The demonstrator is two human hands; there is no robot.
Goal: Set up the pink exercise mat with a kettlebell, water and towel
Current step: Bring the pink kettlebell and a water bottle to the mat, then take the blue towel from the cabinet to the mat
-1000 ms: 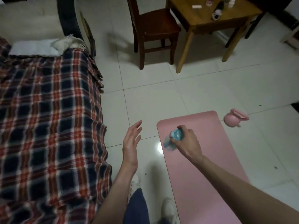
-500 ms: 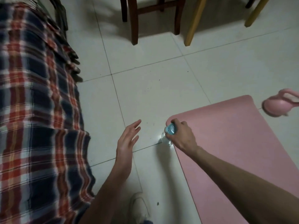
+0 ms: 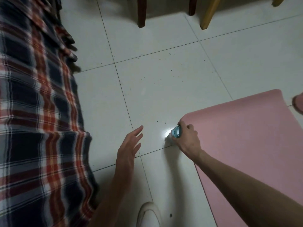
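Observation:
The pink exercise mat (image 3: 246,136) lies on the white tiled floor at the right. My right hand (image 3: 186,140) grips a clear water bottle with a blue cap (image 3: 176,132) from above, at the mat's near-left corner, low over the tile just beside the mat edge. My left hand (image 3: 129,145) hovers over the floor to the bottle's left, fingers straight and holding nothing. A sliver of the pink kettlebell (image 3: 298,105) shows at the right edge, beyond the mat. No towel is in view.
A bed with a red, navy and white plaid blanket (image 3: 37,120) fills the left side. Dark chair legs (image 3: 141,13) and a light wooden table leg (image 3: 208,15) stand at the top. My white shoe (image 3: 147,215) is at the bottom.
My right hand has carried the bottle from above the mat down to the floor by the mat's left corner. The view has tilted down and closer; the kettlebell slid to the right edge.

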